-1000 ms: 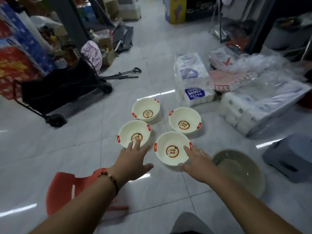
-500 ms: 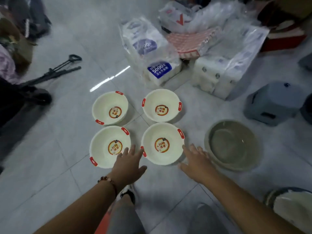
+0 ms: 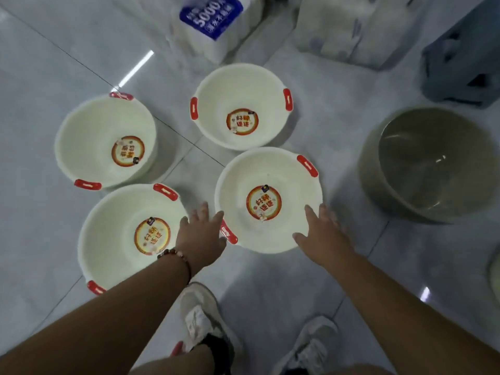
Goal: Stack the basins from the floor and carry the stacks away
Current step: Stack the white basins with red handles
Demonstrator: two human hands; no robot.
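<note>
Several white basins with red handles and round red-yellow labels stand on the tiled floor in a square. The near right basin (image 3: 286, 182) lies between my hands. My left hand (image 3: 201, 234), fingers straight, reaches its left rim beside the red handle (image 3: 228, 235). My right hand (image 3: 323, 234), fingers spread, touches its right rim. The near left basin (image 3: 113, 231) sits under my left forearm. Behind stand the far left basin (image 3: 92, 136) and the far right basin (image 3: 238, 96). A larger grey-green basin (image 3: 430, 163) stands to the right.
Wrapped packs of paper rolls (image 3: 216, 20) lie just beyond the basins. A grey plastic stool (image 3: 462, 58) stands at the upper right. My two shoes (image 3: 203, 320) are on the tiles below my arms. Another basin's edge (image 3: 495, 269) shows at the right border.
The view has dropped closer over the basins. Both hands have moved forward from just short of the near right basin to its two sides.
</note>
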